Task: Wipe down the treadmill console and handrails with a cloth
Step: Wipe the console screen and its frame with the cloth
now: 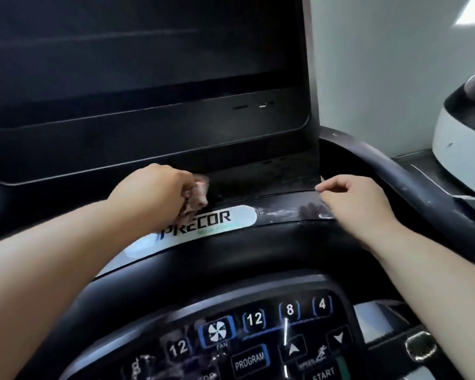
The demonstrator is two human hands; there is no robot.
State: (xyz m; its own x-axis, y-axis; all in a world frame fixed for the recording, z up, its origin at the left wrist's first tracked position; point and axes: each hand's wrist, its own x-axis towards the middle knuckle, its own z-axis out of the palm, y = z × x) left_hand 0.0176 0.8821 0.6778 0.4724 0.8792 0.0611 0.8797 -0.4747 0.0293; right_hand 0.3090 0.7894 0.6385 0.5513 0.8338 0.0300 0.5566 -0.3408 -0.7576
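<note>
The cloth is pinkish-beige; the screen is plain black; the console is black, streaked with whitish-grey smears toward its right edge. The logo label is white with black lettering and small green print; the keypad buttons at the lower edge are black with white figures and blue outlines; the handrail is black, flecked white.

Crumpled pinkish cloth presses on the black console ledge, just above the PRECOR label (whitish smears streak the ledge rightward).
</note>
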